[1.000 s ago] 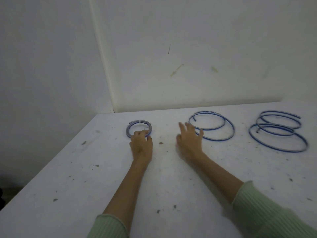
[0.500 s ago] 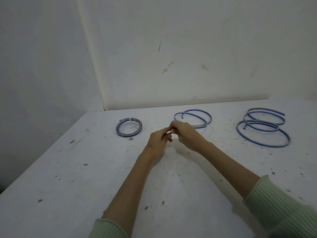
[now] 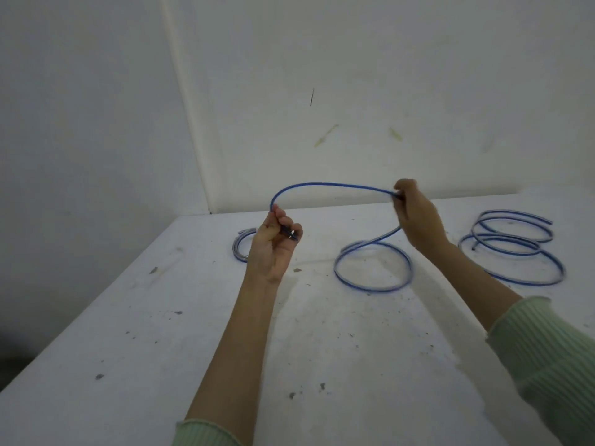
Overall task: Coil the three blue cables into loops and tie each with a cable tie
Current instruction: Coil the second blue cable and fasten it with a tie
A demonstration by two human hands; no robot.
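White table (image 3: 193,333), and the second blue cable (image 3: 328,185) arches up, left hand (image 3: 273,246) pinching its end, right hand (image 3: 418,217) gripping midway; looks springy, so grip near each bend.

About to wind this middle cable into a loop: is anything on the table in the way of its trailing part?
Nothing visible does. The middle cable trails onto bare table, apart from the coiled cable behind the left hand and the loose cable beyond the right hand.

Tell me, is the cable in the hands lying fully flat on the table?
No, the left hand and right hand lift part of the middle cable above the table.
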